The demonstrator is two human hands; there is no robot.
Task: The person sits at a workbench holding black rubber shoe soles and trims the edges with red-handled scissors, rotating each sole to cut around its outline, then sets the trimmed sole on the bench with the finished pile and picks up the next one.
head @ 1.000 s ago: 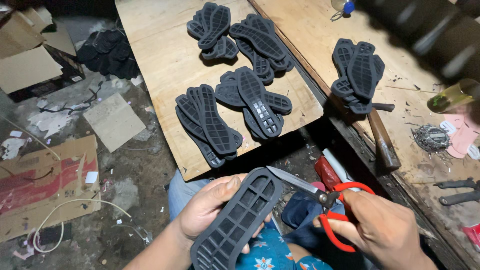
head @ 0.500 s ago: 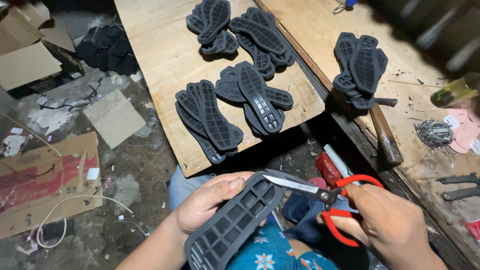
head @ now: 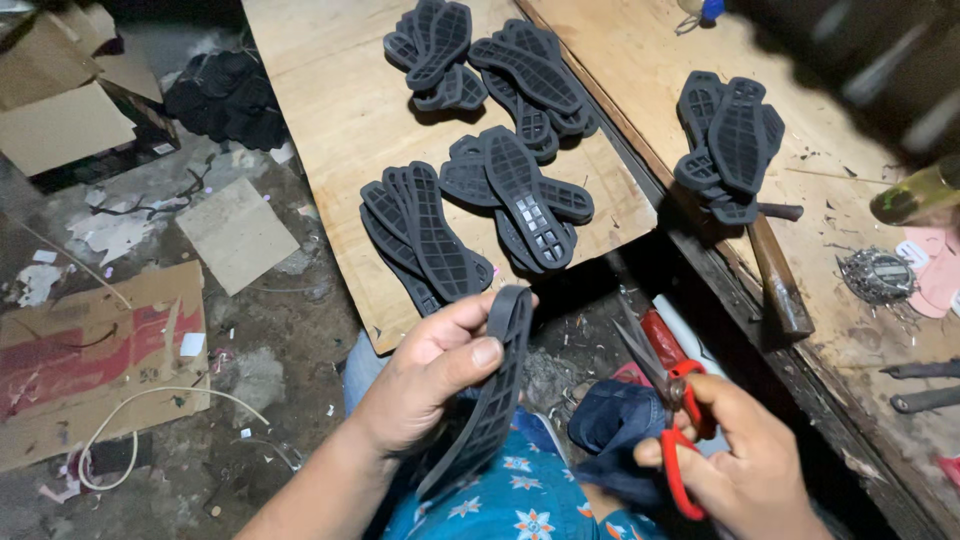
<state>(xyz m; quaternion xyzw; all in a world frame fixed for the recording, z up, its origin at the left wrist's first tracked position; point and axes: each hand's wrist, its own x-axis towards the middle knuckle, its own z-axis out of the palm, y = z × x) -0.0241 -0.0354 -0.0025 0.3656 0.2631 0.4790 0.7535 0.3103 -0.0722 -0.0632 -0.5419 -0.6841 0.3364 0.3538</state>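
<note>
A black rubber sole is gripped edge-on in the left hand, long axis steeply upright, tip uppermost. Red-handled scissors are held in the right hand.

Dim light falls on a dusty concrete floor littered with cardboard; wooden counters stand beside it.

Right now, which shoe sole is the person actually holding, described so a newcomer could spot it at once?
Start from the wooden board with piles of dark soles. Just below its near edge, the left hand grips one black shoe sole. Unlike the piled ones lying flat, it is lifted and turned edge-on, opposite the red scissors.
</note>
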